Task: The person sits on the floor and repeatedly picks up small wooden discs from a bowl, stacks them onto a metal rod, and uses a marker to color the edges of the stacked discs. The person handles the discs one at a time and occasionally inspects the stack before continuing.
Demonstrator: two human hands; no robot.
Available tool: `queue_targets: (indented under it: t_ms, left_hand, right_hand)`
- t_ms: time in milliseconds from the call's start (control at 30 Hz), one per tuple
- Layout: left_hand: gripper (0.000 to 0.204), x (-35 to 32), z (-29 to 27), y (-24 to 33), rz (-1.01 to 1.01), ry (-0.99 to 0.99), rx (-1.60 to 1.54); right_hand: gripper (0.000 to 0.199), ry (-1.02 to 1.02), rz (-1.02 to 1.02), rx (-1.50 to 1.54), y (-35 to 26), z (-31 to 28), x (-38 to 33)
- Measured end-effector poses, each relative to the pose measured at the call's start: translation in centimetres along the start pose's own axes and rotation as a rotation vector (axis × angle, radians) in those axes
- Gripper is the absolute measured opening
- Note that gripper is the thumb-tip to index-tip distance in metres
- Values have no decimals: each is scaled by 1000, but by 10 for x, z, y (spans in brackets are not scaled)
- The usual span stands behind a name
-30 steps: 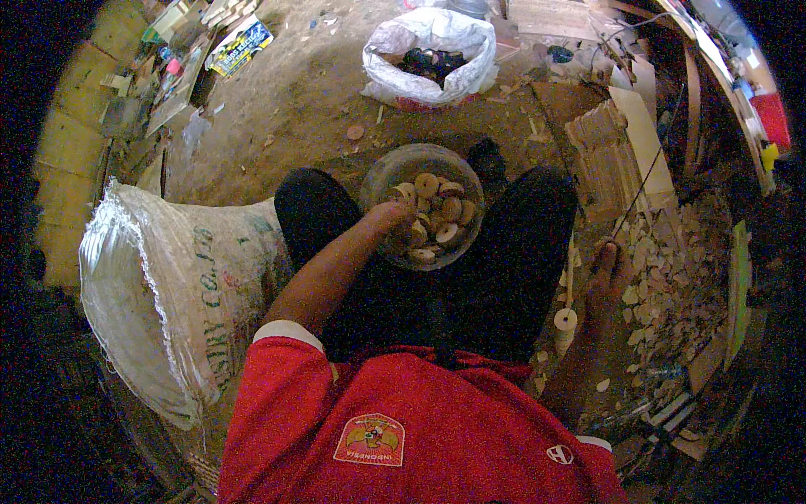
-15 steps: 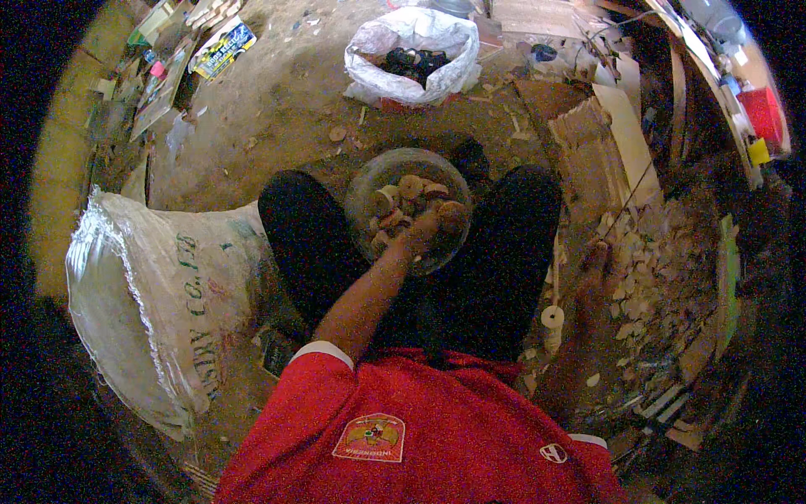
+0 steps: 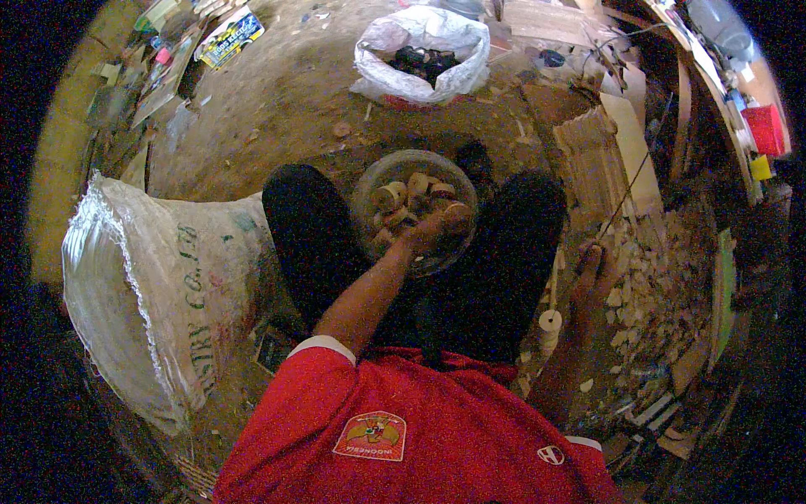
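A round clear tub (image 3: 363,189) sits between my knees with several round, pale wooden discs (image 3: 390,197) in it. My left hand (image 3: 432,228) reaches into its right side, fingers curled on a disc there; the fingertips are partly hidden. On the right, beside my knee, my right hand (image 3: 591,267) is closed around a thin dark rod (image 3: 625,195), which slants up and away to the right. A pale disc with a centre hole (image 3: 550,320) lies near my right forearm.
A white sack (image 3: 374,63) with dark pieces inside stands open ahead. A large printed sack (image 3: 168,286) lies at my left. Wood chips (image 3: 630,294) cover the ground at right, near cardboard (image 3: 588,160). A red container (image 3: 764,128) is at far right.
My left hand has shifted slightly right inside the tub and its fingers now cover a disc. The rod in my right hand shows more plainly and stands at a steeper slant. The view has shifted slightly.
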State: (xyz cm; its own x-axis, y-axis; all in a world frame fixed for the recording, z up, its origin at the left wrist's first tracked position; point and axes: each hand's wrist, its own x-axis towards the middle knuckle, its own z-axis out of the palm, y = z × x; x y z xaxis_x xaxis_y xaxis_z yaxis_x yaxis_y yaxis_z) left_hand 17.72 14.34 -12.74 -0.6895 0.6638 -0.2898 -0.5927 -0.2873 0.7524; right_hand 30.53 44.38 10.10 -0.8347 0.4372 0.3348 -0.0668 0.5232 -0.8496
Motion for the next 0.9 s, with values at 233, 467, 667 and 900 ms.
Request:
queue_targets:
  t_ms: [233,467,667,900]
  left_hand:
    - [94,-13,22,44,160,624,985]
    - [87,-83,107,202,742,563,456]
    - [96,-108,154,270,766,412,48]
    - [110,-110,165,286,1072,414,270]
  right_hand:
    - [31,-130,-41,-179,-19,1,-9]
    - [33,-400,29,21,-84,19,-67]
    - [27,-514,9,-118,-107,35,-85]
    - [24,-535,47,-86,-111,40,-88]
